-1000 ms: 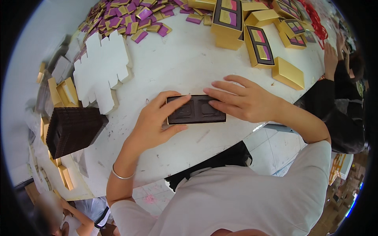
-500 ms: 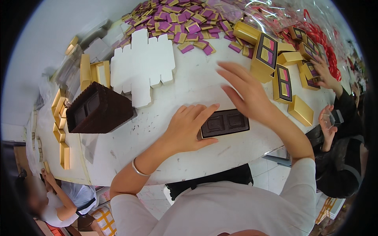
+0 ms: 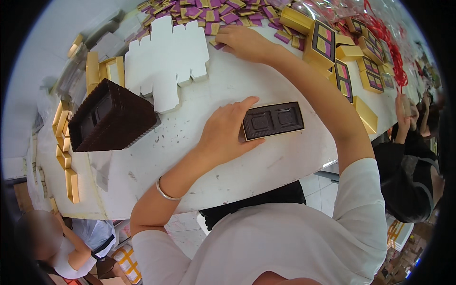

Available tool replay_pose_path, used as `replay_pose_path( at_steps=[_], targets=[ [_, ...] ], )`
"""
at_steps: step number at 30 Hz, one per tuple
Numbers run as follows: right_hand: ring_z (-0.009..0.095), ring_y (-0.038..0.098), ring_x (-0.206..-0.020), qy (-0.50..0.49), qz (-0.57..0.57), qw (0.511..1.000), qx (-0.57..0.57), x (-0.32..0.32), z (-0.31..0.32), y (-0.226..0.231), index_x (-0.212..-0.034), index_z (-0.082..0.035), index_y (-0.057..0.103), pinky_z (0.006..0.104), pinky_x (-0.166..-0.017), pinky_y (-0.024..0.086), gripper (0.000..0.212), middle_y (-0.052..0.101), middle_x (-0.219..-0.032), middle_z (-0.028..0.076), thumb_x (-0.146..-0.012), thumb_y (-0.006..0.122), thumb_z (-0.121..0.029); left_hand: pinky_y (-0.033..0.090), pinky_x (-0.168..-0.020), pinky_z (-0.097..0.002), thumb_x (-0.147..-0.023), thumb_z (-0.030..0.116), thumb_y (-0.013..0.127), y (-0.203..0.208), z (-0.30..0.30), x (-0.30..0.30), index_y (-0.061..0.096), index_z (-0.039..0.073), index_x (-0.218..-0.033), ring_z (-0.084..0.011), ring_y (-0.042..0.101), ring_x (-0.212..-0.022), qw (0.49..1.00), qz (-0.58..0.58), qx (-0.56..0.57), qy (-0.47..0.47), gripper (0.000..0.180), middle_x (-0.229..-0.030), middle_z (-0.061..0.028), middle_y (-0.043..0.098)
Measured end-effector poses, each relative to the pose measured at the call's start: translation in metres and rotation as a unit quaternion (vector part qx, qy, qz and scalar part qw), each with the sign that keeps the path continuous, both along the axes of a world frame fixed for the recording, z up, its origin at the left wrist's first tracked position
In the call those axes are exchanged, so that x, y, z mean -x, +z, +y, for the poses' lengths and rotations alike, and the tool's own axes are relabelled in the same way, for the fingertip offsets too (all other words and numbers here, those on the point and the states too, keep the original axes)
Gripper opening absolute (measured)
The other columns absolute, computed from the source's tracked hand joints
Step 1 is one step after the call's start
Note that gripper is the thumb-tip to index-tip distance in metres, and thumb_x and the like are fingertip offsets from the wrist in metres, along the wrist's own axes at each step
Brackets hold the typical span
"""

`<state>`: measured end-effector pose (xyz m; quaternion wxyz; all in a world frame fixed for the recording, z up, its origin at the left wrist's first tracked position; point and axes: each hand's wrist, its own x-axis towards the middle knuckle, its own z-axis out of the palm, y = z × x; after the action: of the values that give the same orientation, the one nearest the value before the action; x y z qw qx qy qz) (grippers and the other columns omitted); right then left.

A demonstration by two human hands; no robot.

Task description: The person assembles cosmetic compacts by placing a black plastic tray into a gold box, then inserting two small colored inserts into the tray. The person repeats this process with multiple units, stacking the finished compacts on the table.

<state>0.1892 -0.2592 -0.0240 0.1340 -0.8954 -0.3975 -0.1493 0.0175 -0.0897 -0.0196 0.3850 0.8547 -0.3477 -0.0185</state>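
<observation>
Nearest in the view, the person's white-sleeved arms came up from the lower edge onto the white table (image 3: 142, 161). The left hand (image 3: 227, 130), with a thin silver bangle (image 3: 166, 192) on its wrist, lay flat on the tabletop with fingers together, its thumb and fingertips pressed against the left end of the dark brown tray (image 3: 273, 120); it steadied the tray rather than closing around it. The tray, with two moulded hollows, sat in a gold-edged box base near the middle of the table, just right of that hand.

To the left, well apart from the tray, stood a tall stack of dark brown trays (image 3: 111, 118), tilted in the view. Gold box parts (image 3: 64, 152) lay along the table's left edge. Beyond the stack lay a pile of flat white die-cut cards (image 3: 164, 59).

Farther off, the right hand (image 3: 244, 42) reached across to the far edge of the table, fingers curled down onto the heap of purple and gold wrapped pieces (image 3: 199, 12); whether it had anything pinched could not be told. To the far right stood gold boxes with windowed lids (image 3: 327, 42) and, behind them, red ribbons (image 3: 392, 52). Another person in dark clothing (image 3: 411, 161) stood at the table's right end.
</observation>
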Motion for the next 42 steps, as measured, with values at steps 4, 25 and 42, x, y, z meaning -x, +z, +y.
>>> replay_pose_path(
  at_steps=[4, 25, 42],
  targets=[
    [0.029, 0.055, -0.092, -0.01, 0.066, 0.998, -0.018, 0.009, -0.009, 0.006, -0.095, -0.004, 0.058, 0.0381, -0.081, 0.044, 0.02, 0.058, -0.094, 0.011, -0.076, 0.063, -0.004, 0.048, -0.075, -0.036, -0.062, 0.022, 0.083, -0.004, 0.0, -0.001, 0.04, 0.008, -0.128, -0.0269, 0.058, -0.084, 1.0, -0.021, 0.011, 0.006, 0.081, -0.101, -0.0124, 0.059],
    [0.022, 0.047, -0.088, -0.023, 0.259, 0.953, -0.155, 0.172, -0.032, 0.032, -0.076, -0.015, 0.063, 0.0347, -0.076, 0.033, 0.011, 0.049, -0.084, 0.003, -0.072, 0.069, -0.007, 0.044, -0.078, -0.0418, -0.063, 0.024, 0.081, 0.001, -0.003, -0.003, 0.04, 0.007, -0.125, -0.0337, 0.055, -0.091, 1.0, -0.007, 0.016, 0.014, 0.077, -0.101, -0.0141, 0.057],
    [0.015, 0.06, -0.067, -0.372, 0.043, 0.919, -0.122, 0.04, -0.265, 0.14, -0.098, 0.003, 0.063, 0.0286, -0.064, 0.049, 0.021, 0.066, -0.079, 0.009, -0.083, 0.06, -0.011, 0.046, -0.081, -0.0399, -0.062, 0.025, 0.084, -0.001, 0.0, -0.003, 0.039, 0.0, -0.127, -0.0318, 0.057, -0.095, 1.0, -0.019, -0.015, -0.005, 0.083, -0.106, -0.017, 0.057]
  ],
)
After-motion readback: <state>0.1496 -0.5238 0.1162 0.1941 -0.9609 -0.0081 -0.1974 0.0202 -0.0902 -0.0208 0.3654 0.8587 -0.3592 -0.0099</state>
